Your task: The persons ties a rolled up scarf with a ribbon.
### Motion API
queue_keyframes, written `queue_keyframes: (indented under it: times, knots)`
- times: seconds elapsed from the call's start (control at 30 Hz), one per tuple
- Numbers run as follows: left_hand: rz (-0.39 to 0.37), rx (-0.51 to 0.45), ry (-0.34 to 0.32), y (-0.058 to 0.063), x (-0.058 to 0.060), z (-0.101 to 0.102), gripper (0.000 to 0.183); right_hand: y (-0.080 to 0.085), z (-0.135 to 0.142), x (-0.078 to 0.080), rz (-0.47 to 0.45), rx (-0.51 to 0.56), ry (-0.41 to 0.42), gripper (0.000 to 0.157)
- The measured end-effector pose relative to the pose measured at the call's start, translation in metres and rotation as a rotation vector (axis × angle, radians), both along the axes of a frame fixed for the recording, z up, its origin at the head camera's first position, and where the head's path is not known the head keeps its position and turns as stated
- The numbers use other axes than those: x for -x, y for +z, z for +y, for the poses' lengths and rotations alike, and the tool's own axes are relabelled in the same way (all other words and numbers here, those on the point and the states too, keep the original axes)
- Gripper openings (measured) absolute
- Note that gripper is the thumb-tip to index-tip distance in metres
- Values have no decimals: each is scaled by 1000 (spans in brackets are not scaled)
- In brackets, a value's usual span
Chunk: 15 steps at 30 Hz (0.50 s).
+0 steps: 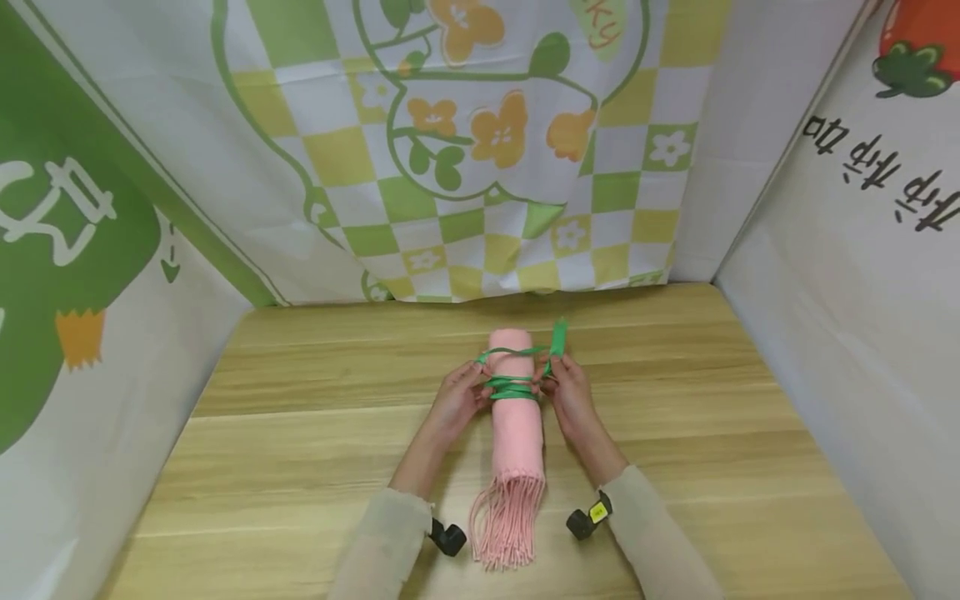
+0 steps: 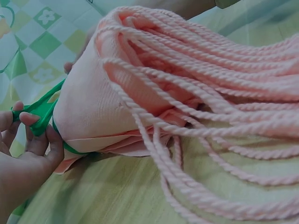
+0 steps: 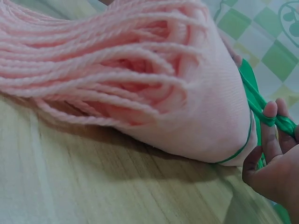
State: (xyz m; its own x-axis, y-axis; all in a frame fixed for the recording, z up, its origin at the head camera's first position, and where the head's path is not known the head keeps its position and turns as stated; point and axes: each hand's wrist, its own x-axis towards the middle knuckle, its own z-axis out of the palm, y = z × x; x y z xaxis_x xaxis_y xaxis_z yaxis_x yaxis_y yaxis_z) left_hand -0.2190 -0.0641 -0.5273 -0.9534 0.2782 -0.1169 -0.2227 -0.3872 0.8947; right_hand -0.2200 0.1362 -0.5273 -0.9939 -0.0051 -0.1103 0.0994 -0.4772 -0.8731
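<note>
A rolled pink scarf (image 1: 517, 437) lies lengthwise on the table, its twisted fringe (image 1: 506, 525) toward the person. Green ribbon (image 1: 513, 387) wraps several times round the roll's upper half. On the roll's left side my left hand (image 1: 459, 400) pinches the ribbon between thumb and fingers; the left wrist view shows that green ribbon (image 2: 41, 114) bunched at the fingertips. Opposite it, my right hand (image 1: 572, 396) pinches another stretch of ribbon, and a loose ribbon end (image 1: 558, 337) sticks up above it. One strand of ribbon crosses the roll between both hands.
The wooden table (image 1: 300, 467) spreads on both sides of the scarf. A checkered cloth (image 1: 480, 233) hangs behind its far edge, with printed panels at left and right. Black wrist cameras (image 1: 448, 539) are strapped near both sleeves, close to the fringe.
</note>
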Motion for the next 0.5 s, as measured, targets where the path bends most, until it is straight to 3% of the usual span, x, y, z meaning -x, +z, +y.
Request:
queue_keyframes:
  times: [0.2,0.5]
  knots:
    - [6,4,37,-1,5,0,33,-4,3,1,5,-20,12,26]
    - [-84,-131,21,-11,3,-1,35,-12,8,1,-31,-31,22,27]
